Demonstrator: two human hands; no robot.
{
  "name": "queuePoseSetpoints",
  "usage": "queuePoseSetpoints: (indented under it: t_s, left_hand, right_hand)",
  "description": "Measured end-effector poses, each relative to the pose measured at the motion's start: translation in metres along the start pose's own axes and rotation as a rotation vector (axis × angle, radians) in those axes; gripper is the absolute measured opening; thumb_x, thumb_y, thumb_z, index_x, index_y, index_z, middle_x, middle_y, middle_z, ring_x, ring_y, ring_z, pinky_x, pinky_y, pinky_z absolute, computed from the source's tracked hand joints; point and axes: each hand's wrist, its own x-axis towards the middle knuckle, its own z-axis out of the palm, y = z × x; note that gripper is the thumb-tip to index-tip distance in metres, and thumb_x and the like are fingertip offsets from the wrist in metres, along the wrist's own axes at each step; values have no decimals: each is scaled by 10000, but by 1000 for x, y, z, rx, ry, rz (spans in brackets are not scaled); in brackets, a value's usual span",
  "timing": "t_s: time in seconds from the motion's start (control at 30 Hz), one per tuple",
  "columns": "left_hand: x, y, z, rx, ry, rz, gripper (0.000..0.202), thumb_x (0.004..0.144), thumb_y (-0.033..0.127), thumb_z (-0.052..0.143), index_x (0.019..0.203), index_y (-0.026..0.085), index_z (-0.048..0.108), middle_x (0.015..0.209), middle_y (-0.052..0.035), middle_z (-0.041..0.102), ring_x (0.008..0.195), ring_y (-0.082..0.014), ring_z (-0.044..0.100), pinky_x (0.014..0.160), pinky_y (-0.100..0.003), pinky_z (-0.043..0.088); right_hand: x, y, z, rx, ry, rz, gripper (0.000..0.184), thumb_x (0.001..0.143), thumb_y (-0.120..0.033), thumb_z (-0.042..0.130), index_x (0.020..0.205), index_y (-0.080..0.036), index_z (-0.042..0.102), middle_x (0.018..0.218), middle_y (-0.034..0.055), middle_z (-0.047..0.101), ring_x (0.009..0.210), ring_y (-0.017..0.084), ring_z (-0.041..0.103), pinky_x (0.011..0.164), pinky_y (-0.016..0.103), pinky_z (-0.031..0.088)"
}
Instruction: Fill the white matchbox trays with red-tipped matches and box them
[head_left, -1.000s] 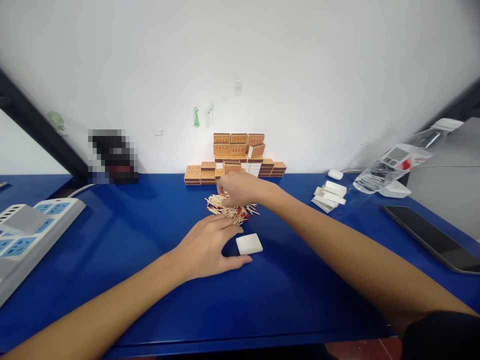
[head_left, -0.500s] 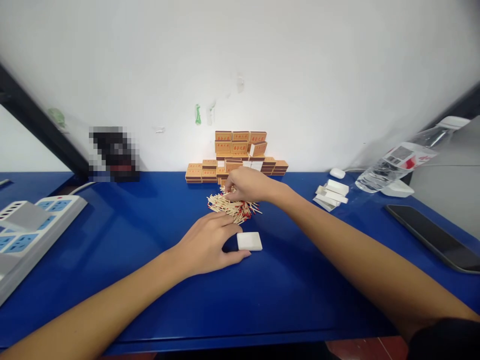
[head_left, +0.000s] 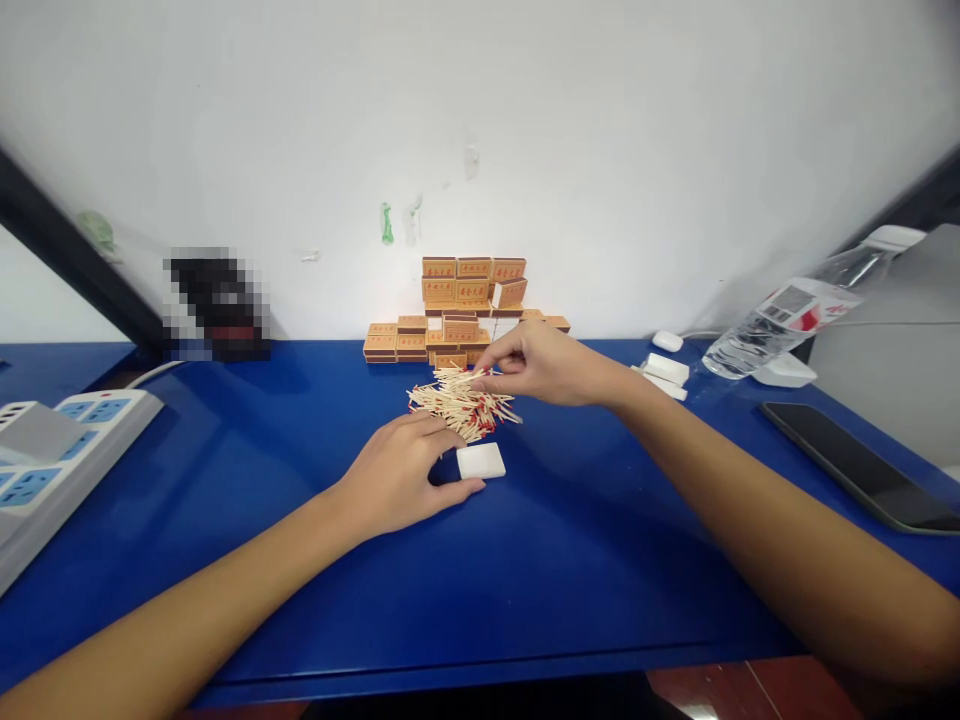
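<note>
Loose matches with red heads lie in a heap on the blue table. My right hand is over the heap's far right side, thumb and index finger pinched on matches; how many is hidden. My left hand lies at the near side of the heap. Its thumb and index finger hold a small white matchbox tray by its near and far edges. The tray lies flat, and whether its open side faces up is unclear. Behind the heap, orange matchboxes stand stacked against the wall.
At the left is a white power strip with a plug in it. To the right are white trays, a white earbud case, a tilted plastic bottle and a black phone. A blurred dark object stands back left.
My right hand has drawn back to the right from the middle of the heap, fingers pinched. My left hand and the tray have shifted slightly left and toward the heap. The view has shifted a little.
</note>
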Motion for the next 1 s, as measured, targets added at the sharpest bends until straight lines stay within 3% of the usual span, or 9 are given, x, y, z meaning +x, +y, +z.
queuePoseSetpoints:
  t_s: [0.13,0.3,0.4,0.53,0.67,0.87,1.0]
  left_hand:
    - [1,-1,1,-4,7,-1,318,904,466,790,1058,191,749,787,-15,657,740,-209,624,760,-363,537]
    - [1,-2,0,-30,20,27,307,896,483,800,1020,207,749,750,0,610,719,-196,585,728,-331,501]
    - [1,-2,-2,-32,-1,6,319,893,511,801,1003,215,757,763,0,605,725,-193,576,703,-319,476]
    - [1,-3,-4,-45,-15,0,366,887,537,806,1000,193,753,789,-8,622,736,-191,579,682,-311,458]
    - [2,-7,-3,-68,-36,14,349,916,523,784,988,183,755,813,-15,642,762,-193,598,685,-311,458]
    - [1,-13,-1,-88,-38,42,318,948,498,758,996,184,762,802,-9,621,762,-186,576,687,-311,450]
    - [1,-13,-2,-106,-10,37,323,957,497,747,1028,182,752,820,-9,628,772,-180,578,715,-315,454]
  right_hand:
    - [-21,-12,9,44,-65,-63,227,944,-390,718,837,-200,781,589,-78,304,565,106,268,562,312,222]
    - [-32,-23,31,-25,-160,-85,151,952,-258,693,870,-177,791,650,-35,564,603,109,424,611,297,286]
    - [-37,-22,35,-28,-204,-56,166,965,-308,709,913,-186,808,687,-17,626,618,119,463,619,294,288]
    - [-50,-10,32,34,-143,-39,234,968,-411,713,1046,-218,819,663,-49,533,583,113,399,600,285,259]
    - [-61,1,31,30,-84,8,182,953,-389,721,956,-231,810,646,-64,423,573,113,374,585,284,262]
    - [-62,4,38,67,33,65,134,947,-320,705,987,-215,777,749,-27,584,642,123,486,629,276,347]
    - [-61,3,46,56,43,155,169,942,-333,707,885,-193,782,747,-4,663,643,121,516,634,288,357]
